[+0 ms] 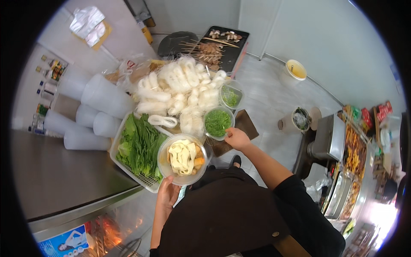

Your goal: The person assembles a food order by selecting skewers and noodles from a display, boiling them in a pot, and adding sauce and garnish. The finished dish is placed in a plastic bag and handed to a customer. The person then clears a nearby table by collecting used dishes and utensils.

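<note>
My left hand (170, 188) grips the near rim of a clear plastic bowl (161, 168). Pale wide noodle-like strips (182, 157) fill it, with orange-brown pieces (198, 162) along the right side. My right hand (236, 139) has its fingers pressed together at the right edge of a round clear tub of chopped greens (217, 123); whatever lies between the fingertips is hidden. Behind that tub stands a second tub of chopped greens (231, 97). A white basket (147, 184) of leafy greens (139, 143) sits left of the bowl.
Bundles of white dried noodles (184, 81) are heaped behind the bowl. A black tray (233, 49) of skewers lies farther back. Stacked plastic tubs (105, 96) rest on the left steel counter (68, 175). Buckets (296, 70) stand on the floor, and a food counter (349, 171) is at right.
</note>
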`<state>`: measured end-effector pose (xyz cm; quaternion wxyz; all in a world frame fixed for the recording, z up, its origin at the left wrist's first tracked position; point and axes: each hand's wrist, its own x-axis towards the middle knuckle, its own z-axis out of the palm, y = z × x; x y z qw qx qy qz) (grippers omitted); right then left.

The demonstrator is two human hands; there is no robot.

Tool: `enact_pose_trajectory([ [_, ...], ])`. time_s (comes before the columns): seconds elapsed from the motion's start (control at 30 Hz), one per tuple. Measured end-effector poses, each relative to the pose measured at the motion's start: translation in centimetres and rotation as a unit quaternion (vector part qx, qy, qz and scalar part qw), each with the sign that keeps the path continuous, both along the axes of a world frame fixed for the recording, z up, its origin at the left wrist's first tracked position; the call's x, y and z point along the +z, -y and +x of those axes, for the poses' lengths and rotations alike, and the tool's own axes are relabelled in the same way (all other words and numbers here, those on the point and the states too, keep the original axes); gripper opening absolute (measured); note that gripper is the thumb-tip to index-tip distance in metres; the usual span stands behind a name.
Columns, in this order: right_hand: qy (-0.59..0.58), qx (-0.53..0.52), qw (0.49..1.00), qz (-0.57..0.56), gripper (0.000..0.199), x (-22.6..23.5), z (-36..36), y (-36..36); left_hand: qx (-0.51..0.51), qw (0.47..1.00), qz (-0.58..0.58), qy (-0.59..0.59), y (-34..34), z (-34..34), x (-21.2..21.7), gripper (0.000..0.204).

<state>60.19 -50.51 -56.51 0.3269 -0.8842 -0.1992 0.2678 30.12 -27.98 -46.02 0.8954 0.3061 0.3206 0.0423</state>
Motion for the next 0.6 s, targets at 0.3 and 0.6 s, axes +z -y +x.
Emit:
enact_pose_trajectory([
  [0.3, 0.067, 0.014, 0.997, -0.034, 0.051, -1.9, 2.0, -1.3, 0.071, 0.997, -0.018, -0.013, 0.5, -0.6, -0.8, 0.070],
  [0.6, 0.055, -0.052, 0.997, -0.001, 0.058, -0.5, 0.0, 1.0, -0.024, 1.000, -0.018, -0.006, -1.8, 3.8, -1.4, 0.069],
])
